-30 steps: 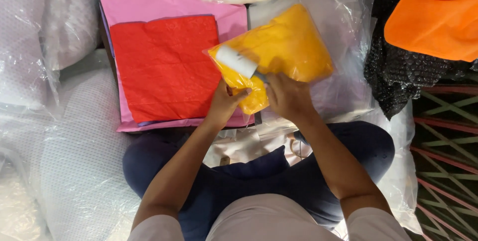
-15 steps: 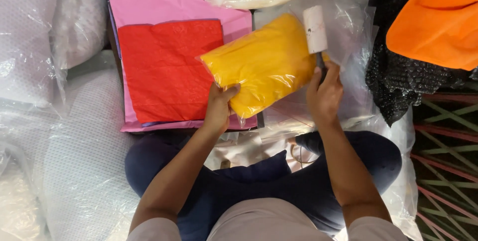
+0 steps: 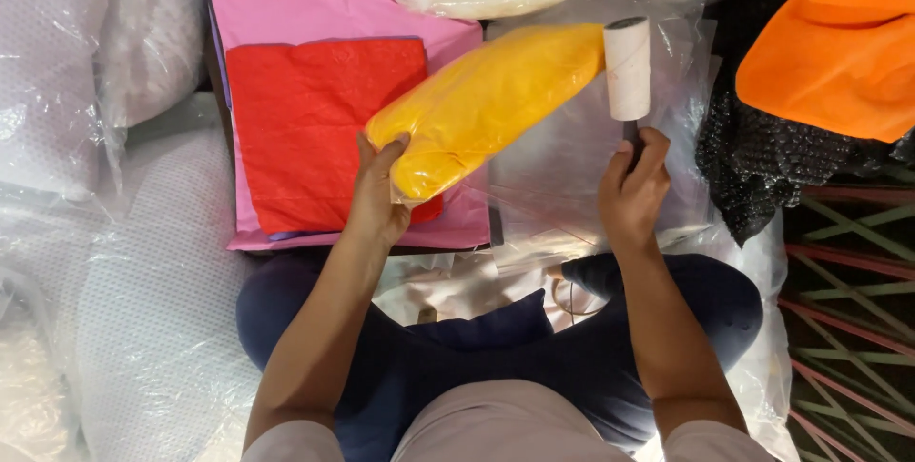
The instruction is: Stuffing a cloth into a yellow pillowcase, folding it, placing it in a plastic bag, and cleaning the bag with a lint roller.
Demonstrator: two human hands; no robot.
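Observation:
My left hand (image 3: 379, 197) grips the near end of a folded yellow cloth (image 3: 486, 104), which slants up to the right above the lap. My right hand (image 3: 631, 193) holds the dark handle of a white lint roller (image 3: 628, 67), whose roll stands upright and touches the far right end of the yellow cloth. Below the cloth lies a red cloth (image 3: 315, 128) on a pink sheet (image 3: 334, 19). A clear plastic bag (image 3: 581, 157) lies under the roller and my right hand.
White plastic-wrapped bundles (image 3: 105, 262) crowd the left side and the top edge. An orange cloth (image 3: 839, 52) and a black sequined fabric (image 3: 772, 162) lie at the upper right. A patterned mat (image 3: 858, 328) shows at the right.
The roller has moved from the middle of the yellow cloth to its far right end. The cloth has been straightened out and lifted higher.

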